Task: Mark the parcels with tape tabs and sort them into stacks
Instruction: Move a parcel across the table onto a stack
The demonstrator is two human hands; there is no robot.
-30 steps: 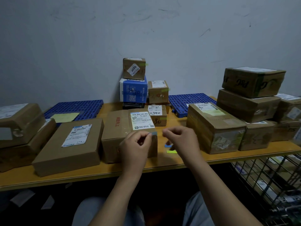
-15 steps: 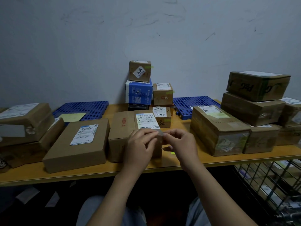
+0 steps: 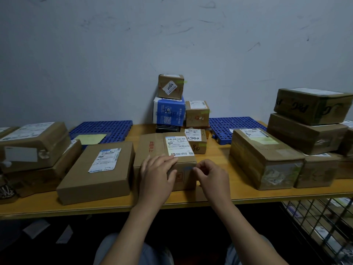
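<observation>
Central parcel (image 3: 152, 150): brown carton with white shipping label (image 3: 178, 146) on top, standing near the front edge of the wooden table (image 3: 219, 196), just beside a flatter labelled carton (image 3: 107, 169) on its left. Left hand (image 3: 156, 176): laid over the near top edge, fingers fairly straight, pressing on top just below the label, gripping nothing. Right hand (image 3: 210, 176): fingers curled, tips pinching the right end of a blue tape tab (image 3: 188, 167) at the parcel's near top edge. Behind: small stacked boxes (image 3: 170, 87) against the wall, blue perforated pallets (image 3: 103, 129) either side. Far right: taller stack of cartons (image 3: 313, 106).
</observation>
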